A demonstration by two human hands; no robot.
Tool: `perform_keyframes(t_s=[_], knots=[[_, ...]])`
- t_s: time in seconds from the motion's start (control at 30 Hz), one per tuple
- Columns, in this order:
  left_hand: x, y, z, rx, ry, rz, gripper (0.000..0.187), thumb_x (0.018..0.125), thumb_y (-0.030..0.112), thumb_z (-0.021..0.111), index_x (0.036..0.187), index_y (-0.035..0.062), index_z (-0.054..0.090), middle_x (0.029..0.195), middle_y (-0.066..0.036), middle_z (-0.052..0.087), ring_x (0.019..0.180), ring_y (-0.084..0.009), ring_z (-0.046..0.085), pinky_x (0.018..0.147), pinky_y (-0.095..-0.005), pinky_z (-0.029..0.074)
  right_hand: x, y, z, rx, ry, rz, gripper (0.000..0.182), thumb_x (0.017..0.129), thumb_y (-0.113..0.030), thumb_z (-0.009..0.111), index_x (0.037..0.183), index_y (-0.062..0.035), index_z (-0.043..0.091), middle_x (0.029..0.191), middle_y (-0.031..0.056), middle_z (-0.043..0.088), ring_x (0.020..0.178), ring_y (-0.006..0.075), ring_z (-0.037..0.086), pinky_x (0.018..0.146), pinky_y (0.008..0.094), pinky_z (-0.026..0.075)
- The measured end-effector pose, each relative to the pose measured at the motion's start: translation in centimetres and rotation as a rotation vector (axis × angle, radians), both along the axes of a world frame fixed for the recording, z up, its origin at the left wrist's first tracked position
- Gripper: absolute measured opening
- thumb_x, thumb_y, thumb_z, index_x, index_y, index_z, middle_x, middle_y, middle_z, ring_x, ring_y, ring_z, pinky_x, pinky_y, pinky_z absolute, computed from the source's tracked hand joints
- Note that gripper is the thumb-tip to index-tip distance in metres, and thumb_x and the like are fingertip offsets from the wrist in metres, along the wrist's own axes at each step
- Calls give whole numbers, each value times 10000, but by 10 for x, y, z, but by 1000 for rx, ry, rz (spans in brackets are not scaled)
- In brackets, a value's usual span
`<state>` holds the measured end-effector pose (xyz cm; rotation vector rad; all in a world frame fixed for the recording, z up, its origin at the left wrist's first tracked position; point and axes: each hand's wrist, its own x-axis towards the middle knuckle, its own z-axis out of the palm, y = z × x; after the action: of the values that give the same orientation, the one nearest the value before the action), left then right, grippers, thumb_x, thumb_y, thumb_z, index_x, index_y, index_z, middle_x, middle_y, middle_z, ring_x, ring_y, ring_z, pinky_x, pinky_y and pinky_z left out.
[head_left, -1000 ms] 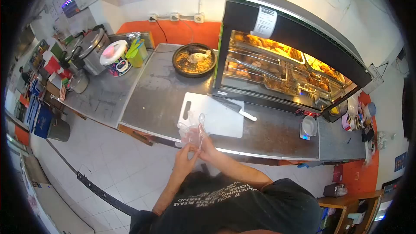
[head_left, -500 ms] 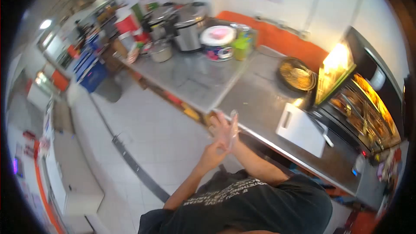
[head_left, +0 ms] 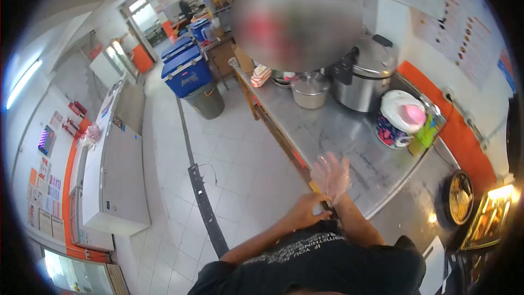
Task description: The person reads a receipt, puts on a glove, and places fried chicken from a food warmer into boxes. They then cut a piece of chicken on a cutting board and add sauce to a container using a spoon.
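Standing far to the left of the fingers, a white chest freezer (head_left: 117, 180) is lining the wall, and a dark strip (head_left: 201, 202) is running along the tiled floor between it and the person. Farther back, up and left of the hands, a blue cooler box (head_left: 187, 71) is sitting beside a grey bin (head_left: 209, 100). Nearer, the left hand (head_left: 305, 211) is pinching the cuff of a clear plastic glove (head_left: 331, 173) with its fingers narrowed on the film at the right wrist. The right hand (head_left: 331, 177) is sitting inside that glove, its fingers (head_left: 323, 162) spreading wide and pointing up, holding nothing else. Both hands are hovering just at the near edge of the steel bench (head_left: 333, 131). Beyond the gloved fingers, a small lidded steel pot (head_left: 309, 89) and a large rice cooker (head_left: 367, 81) are standing on the bench. To the right of the fingers, a patterned tub with a white and pink lid (head_left: 401, 120) is touching a green cup (head_left: 426, 136). Farthest right, a round dark pan (head_left: 460, 198) is resting near a lit food warmer (head_left: 488, 218).
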<state>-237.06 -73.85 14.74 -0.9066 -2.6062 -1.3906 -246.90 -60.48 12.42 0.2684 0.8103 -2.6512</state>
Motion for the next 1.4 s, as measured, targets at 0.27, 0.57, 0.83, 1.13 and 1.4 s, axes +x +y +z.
perform_keyframes(t_s=[0.27, 0.57, 0.83, 1.13, 1.4], knots=[[-191, -178, 9, 65, -47, 395, 472, 795, 182, 769, 1190, 37, 555, 1192, -154, 605, 1099, -313, 588, 919, -405, 472, -180, -120, 3, 150, -147, 129, 327, 946, -409, 527, 1122, -137, 568, 1027, 50, 589, 925, 195, 568, 767, 362, 443], [-514, -324, -136, -46, -310, 366, 500, 797, 272, 767, 1176, 6, 578, 1091, -181, 641, 1002, -337, 613, 904, -407, 473, -339, -185, -64, 444, -276, 116, 235, 932, -334, 572, 1032, -126, 617, 858, 64, 618, 748, 173, 592, 648, 320, 455], [-700, -381, -238, -269, -16, 466, 512, 828, 362, 695, 1183, 14, 575, 1172, -185, 593, 1184, -360, 499, 1027, -465, 382, -504, -282, -121, 704, -358, -18, 480, 934, -352, 543, 1352, -134, 454, 1255, 104, 548, 994, 261, 608, 795, 411, 494], [-789, -404, -177, -469, 213, 473, 1019, 612, 552, 835, 1402, 56, 425, 1332, -276, 470, 1252, -423, 442, 1014, -540, 378, -525, -280, -125, 17, -305, -279, 383, 833, -404, 656, 1133, -183, 565, 1041, 58, 575, 880, 253, 578, 755, 430, 448], [-816, -396, -211, -276, 166, 424, 784, 788, 569, 681, 1281, -17, 516, 1267, -236, 477, 1245, -422, 382, 1054, -544, 281, -471, -240, -150, 41, -485, -443, 451, 905, -468, 519, 1260, -192, 547, 1146, 59, 559, 973, 201, 528, 895, 406, 402]])
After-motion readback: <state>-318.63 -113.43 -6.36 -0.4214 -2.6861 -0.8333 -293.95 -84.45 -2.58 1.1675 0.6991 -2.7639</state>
